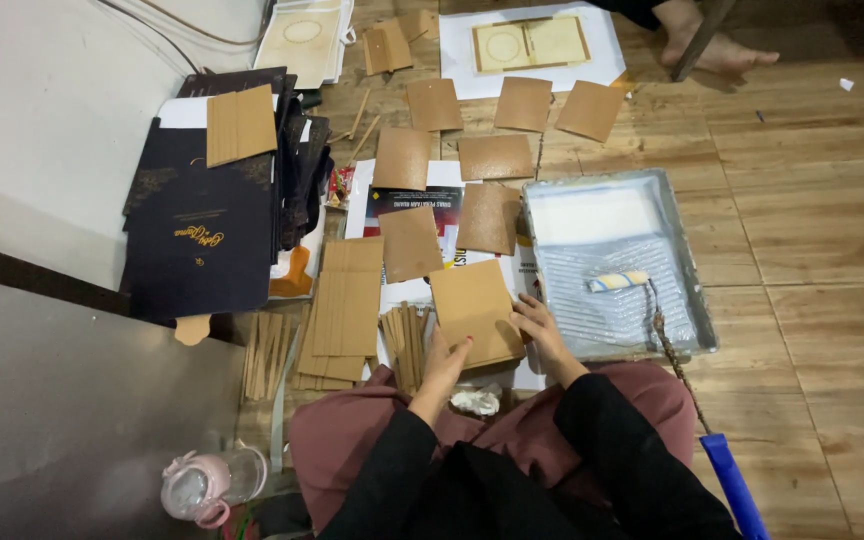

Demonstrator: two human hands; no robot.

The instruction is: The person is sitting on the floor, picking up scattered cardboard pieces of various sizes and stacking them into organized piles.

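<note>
A stack of brown cardboard squares (472, 305) lies on the paper in front of my knees. My left hand (446, 362) rests on its near edge with fingers curled over it. My right hand (537, 325) presses on the stack's right corner. Neither hand lifts a sheet. Several more brown squares (497, 157) lie spread out singly on the wooden floor beyond. Just right of my right hand stands a grey paint tray (692, 275) holding white glue and a small roller (619, 281).
Stacks of brown card strips (347, 300) and thin sticks (404, 340) lie to the left. Dark printed covers (202, 235) are piled by the wall. A pink-lidded jar (202, 485) stands near left. Another person's bare foot (707, 45) is at the top. The roller's blue handle (734, 490) lies on the right.
</note>
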